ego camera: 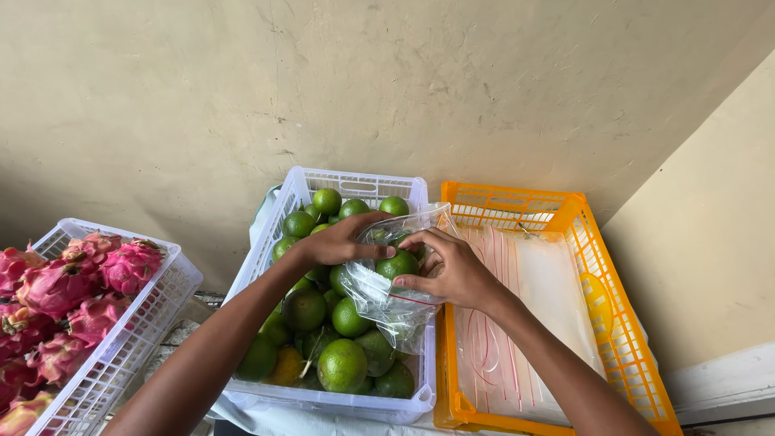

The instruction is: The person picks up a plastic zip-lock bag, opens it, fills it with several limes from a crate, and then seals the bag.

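Crinkly clear bag (387, 295) — round green limes (341, 365)

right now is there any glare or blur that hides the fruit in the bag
Head view: soft, even light and sharp focus; white glare streaks the clear plastic bag, yet the green citrus inside shows, held between left hand and right hand; crate edges bow slightly.

Soft, even daylight; no hard shadows. The bag (393, 278) shows faint glare. Focus is sharp, with wide-angle bending at the edges.
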